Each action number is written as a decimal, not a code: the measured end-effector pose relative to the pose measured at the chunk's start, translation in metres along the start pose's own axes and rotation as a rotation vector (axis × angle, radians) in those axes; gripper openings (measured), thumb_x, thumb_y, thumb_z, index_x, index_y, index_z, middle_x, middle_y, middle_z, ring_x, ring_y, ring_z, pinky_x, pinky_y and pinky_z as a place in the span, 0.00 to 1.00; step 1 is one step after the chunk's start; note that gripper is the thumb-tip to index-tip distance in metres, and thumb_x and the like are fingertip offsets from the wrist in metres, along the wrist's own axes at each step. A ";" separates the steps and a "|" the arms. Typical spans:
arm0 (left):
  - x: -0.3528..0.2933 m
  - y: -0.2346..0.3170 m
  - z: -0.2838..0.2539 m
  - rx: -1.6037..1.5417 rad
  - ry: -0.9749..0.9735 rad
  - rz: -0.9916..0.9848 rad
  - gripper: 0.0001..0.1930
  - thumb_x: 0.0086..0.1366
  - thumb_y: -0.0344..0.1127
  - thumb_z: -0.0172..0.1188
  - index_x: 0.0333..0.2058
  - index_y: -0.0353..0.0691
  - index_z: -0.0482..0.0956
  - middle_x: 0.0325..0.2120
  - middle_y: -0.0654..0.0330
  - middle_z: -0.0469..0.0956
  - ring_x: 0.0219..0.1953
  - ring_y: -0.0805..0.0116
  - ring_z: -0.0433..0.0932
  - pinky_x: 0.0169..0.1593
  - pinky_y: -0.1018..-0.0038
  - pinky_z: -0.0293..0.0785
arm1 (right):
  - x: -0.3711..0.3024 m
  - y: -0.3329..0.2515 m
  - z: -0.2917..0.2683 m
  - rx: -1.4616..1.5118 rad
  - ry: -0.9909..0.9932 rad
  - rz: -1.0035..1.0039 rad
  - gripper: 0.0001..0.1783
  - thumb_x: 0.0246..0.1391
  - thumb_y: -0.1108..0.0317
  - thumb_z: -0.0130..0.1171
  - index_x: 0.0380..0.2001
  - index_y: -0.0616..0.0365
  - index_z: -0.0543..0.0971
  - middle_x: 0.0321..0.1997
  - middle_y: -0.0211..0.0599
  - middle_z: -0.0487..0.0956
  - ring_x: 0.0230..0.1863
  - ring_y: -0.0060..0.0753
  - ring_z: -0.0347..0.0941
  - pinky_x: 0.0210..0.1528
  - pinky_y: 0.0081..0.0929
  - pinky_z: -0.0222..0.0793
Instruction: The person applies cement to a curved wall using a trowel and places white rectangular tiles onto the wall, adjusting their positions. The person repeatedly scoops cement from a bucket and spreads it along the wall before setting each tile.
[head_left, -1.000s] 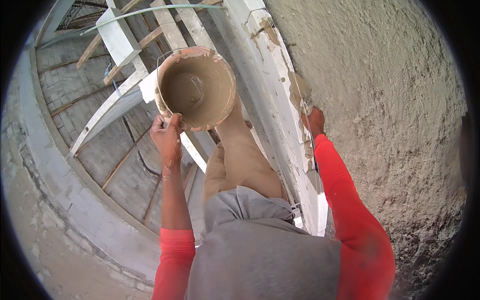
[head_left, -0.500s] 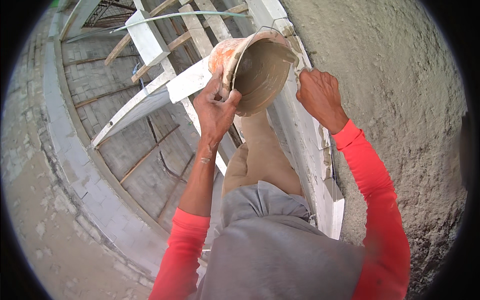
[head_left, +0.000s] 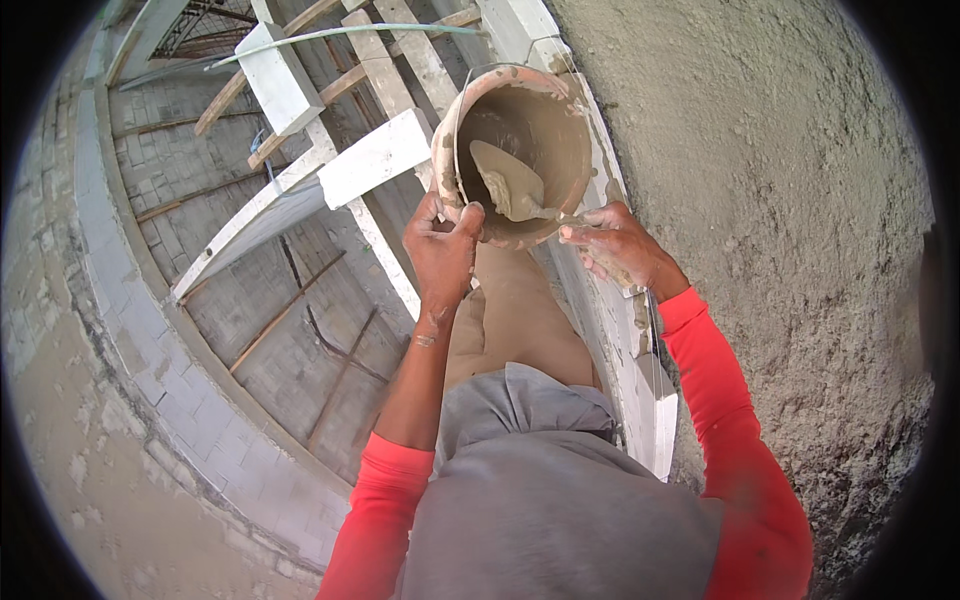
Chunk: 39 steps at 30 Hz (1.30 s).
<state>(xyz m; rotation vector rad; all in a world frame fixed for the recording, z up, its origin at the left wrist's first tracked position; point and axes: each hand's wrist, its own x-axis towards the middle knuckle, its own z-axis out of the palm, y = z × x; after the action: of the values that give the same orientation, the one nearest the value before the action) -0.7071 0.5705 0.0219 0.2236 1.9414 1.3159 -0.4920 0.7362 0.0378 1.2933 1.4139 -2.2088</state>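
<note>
My left hand grips the near left rim of a mortar-smeared orange bucket, thumb over the edge. The bucket tilts so that its mouth faces me, with grey-brown mortar coating the inside. In my right hand is a trowel, fingers closed round its handle at the bucket's right rim. The trowel's blade lies inside the bucket mouth and carries some wet mortar. Part of the handle is hidden by my fingers.
A rough plastered wall rises close on my right, with a ledge of white blocks along its foot. Wooden planks and a white board lie ahead to the left. Further left curves a low block wall.
My right hand has turned over and come a little lower, and the trowel's blade now shows inside the bucket. The bucket's mouth has turned more toward me.
</note>
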 end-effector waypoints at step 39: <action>-0.129 -0.114 -0.161 -0.448 0.653 -0.094 0.08 0.67 0.25 0.69 0.44 0.35 0.85 0.35 0.65 0.86 0.33 0.79 0.81 0.34 0.76 0.78 | -0.018 0.006 0.027 -0.799 0.449 -0.601 0.11 0.59 0.69 0.71 0.37 0.69 0.85 0.31 0.54 0.86 0.33 0.50 0.85 0.36 0.45 0.75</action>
<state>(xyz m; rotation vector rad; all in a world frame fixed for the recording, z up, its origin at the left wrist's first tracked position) -0.6969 0.3352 0.0165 -0.5780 2.0495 1.8693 -0.4924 0.7062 0.0518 1.1649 2.7535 -1.2904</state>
